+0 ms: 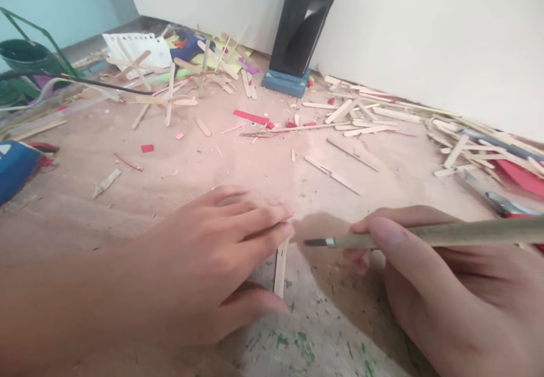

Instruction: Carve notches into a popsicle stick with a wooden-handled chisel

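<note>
My left hand (225,246) lies over a narrow craft stick (280,269), its fingers bent together and pressing the stick to the tabletop. The thumb rests beside the stick's near end, and the far part is hidden under the fingers. To the right, my right hand (442,286) is closed around a slim wooden-handled tool (463,233). A bright metal collar joins the handle to a dark narrow tip; whether that is blade or bristles I cannot tell. The tip points left, a short way from the left fingertips and apart from the stick.
Loose craft sticks (361,122) and red scraps (250,117) litter the table's far side. A black upright object on a blue base (284,82) stands against the white wall. Star-shaped stick assemblies (168,99) and a green basket (29,54) are at left, pliers-like handles (510,204) at right.
</note>
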Motion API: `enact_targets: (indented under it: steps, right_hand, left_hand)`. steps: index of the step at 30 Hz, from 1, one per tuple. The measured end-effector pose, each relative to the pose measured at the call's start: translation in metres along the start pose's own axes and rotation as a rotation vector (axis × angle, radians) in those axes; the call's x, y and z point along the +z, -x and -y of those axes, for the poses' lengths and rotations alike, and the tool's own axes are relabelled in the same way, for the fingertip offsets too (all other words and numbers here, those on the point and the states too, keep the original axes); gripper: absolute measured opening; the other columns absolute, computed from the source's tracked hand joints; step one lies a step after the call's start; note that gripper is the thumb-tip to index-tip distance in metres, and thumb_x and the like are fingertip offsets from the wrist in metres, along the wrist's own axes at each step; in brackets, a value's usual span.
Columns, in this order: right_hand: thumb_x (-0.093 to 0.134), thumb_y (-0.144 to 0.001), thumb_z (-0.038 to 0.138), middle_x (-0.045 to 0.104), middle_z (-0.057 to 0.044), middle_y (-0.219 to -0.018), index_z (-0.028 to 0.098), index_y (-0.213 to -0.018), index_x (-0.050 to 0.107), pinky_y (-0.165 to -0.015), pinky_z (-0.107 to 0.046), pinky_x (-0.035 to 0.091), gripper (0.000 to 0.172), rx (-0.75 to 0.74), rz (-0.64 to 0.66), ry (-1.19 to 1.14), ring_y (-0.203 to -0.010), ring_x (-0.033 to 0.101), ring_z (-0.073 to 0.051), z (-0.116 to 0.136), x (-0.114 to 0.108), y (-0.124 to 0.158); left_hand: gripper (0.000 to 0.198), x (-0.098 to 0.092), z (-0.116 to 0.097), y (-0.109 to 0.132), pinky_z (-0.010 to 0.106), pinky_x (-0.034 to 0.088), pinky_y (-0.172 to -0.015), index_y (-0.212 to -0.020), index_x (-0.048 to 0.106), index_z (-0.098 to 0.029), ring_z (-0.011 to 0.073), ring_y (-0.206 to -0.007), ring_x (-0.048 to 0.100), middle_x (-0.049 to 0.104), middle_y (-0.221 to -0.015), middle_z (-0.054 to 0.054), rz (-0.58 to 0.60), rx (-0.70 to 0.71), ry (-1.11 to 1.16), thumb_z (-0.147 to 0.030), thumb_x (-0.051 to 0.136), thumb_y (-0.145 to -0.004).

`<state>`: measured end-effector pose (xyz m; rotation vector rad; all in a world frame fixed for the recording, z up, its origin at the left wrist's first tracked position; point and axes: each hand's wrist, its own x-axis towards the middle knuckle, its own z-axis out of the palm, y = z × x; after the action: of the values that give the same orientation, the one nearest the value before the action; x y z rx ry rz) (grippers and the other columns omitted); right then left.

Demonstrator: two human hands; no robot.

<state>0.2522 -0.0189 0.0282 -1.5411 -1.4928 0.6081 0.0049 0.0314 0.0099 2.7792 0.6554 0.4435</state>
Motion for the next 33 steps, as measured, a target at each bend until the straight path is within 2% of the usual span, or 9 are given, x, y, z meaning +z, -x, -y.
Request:
enact_targets:
  steps: [5, 9, 11, 15, 19, 21, 25, 30, 33]
  right_hand:
    - [0.077, -0.087, 0.059, 0.066, -0.004, -0.063, 0.023, -0.079, 0.074, -0.047, -0.031, 0.054, 0.036, 0.067, -0.064, -0.079, -0.056, 0.065, -0.022, -0.008, 0.006, -0.003]
    - [0.077, -0.084, 0.062, 0.062, -0.003, -0.062, 0.023, -0.079, 0.073, -0.049, -0.032, 0.054, 0.040, 0.102, -0.104, -0.140, -0.057, 0.063, -0.021, -0.009, 0.007, -0.004]
    - [0.077, -0.085, 0.060, 0.062, -0.003, -0.062, 0.023, -0.079, 0.073, -0.050, -0.032, 0.053, 0.038, 0.115, -0.111, -0.173, -0.057, 0.063, -0.021, -0.009, 0.006, -0.005]
    - [0.076, -0.090, 0.049, 0.064, -0.003, -0.066, 0.023, -0.080, 0.076, -0.054, -0.031, 0.052, 0.028, 0.138, -0.106, -0.248, -0.058, 0.061, -0.018, -0.011, 0.005, -0.007]
    - [0.075, -0.094, 0.039, 0.067, -0.002, -0.069, 0.025, -0.078, 0.077, -0.057, -0.030, 0.049, 0.022, 0.159, -0.080, -0.291, -0.059, 0.061, -0.016, -0.014, 0.004, -0.006]
    - [0.075, -0.095, 0.039, 0.067, -0.003, -0.070, 0.025, -0.079, 0.077, -0.057, -0.030, 0.048, 0.021, 0.164, -0.073, -0.289, -0.060, 0.061, -0.017, -0.015, 0.003, -0.005]
    - [0.076, -0.095, 0.040, 0.068, -0.003, -0.072, 0.026, -0.081, 0.078, -0.058, -0.031, 0.049, 0.019, 0.163, -0.072, -0.295, -0.060, 0.060, -0.017, -0.016, 0.003, -0.003]
    - [0.075, -0.095, 0.038, 0.068, -0.002, -0.071, 0.026, -0.083, 0.079, -0.056, -0.029, 0.048, 0.018, 0.147, -0.087, -0.302, -0.058, 0.060, -0.016, -0.015, 0.003, -0.005]
    - [0.076, -0.094, 0.037, 0.068, -0.002, -0.070, 0.026, -0.083, 0.080, -0.056, -0.030, 0.049, 0.016, 0.148, -0.087, -0.284, -0.059, 0.061, -0.016, -0.015, 0.002, -0.005]
  left_hand:
    - [0.052, -0.004, -0.008, -0.001, 0.044, 0.048, -0.109, -0.132, 0.061, -0.016, 0.0268, -0.124, 0.063, 0.066, -0.137, 0.005, -0.050, 0.014, 0.014, -0.053, 0.071, -0.096]
    - [0.023, -0.003, -0.013, -0.002, 0.044, 0.052, -0.096, -0.119, 0.069, -0.017, 0.0241, -0.109, 0.067, 0.072, -0.124, 0.005, -0.050, 0.011, 0.009, -0.032, 0.060, -0.103]
    - [0.019, -0.002, -0.012, -0.002, 0.043, 0.050, -0.095, -0.115, 0.070, -0.017, 0.0230, -0.108, 0.067, 0.073, -0.121, 0.004, -0.073, 0.033, -0.017, -0.024, 0.056, -0.104]
    - [0.023, -0.004, -0.004, 0.000, 0.038, 0.048, -0.093, -0.121, 0.068, -0.016, 0.0190, -0.104, 0.067, 0.076, -0.117, 0.001, -0.124, 0.104, -0.107, -0.013, 0.054, -0.103]
    - [0.017, -0.005, -0.001, 0.001, 0.040, 0.050, -0.080, -0.116, 0.068, -0.020, 0.0192, -0.092, 0.068, 0.075, -0.107, 0.000, -0.111, 0.054, -0.099, -0.020, 0.055, -0.106]
    - [0.016, -0.003, -0.003, 0.001, 0.040, 0.050, -0.079, -0.113, 0.069, -0.021, 0.0195, -0.093, 0.068, 0.075, -0.107, 0.000, -0.112, 0.028, -0.063, -0.022, 0.055, -0.106]
    - [0.028, 0.000, -0.007, 0.004, 0.033, 0.052, -0.085, -0.120, 0.067, -0.022, 0.0169, -0.103, 0.066, 0.073, -0.116, -0.001, -0.091, -0.039, -0.043, -0.009, 0.050, -0.102]
    - [0.028, -0.003, -0.002, 0.004, 0.025, 0.054, -0.076, -0.120, 0.067, -0.021, 0.0126, -0.088, 0.068, 0.076, -0.113, -0.001, -0.147, -0.075, -0.060, -0.008, 0.050, -0.101]
    - [0.028, -0.006, 0.002, 0.001, 0.024, 0.055, -0.075, -0.118, 0.069, -0.025, 0.0128, -0.091, 0.071, 0.076, -0.113, -0.003, -0.128, -0.123, 0.008, -0.011, 0.049, -0.103]
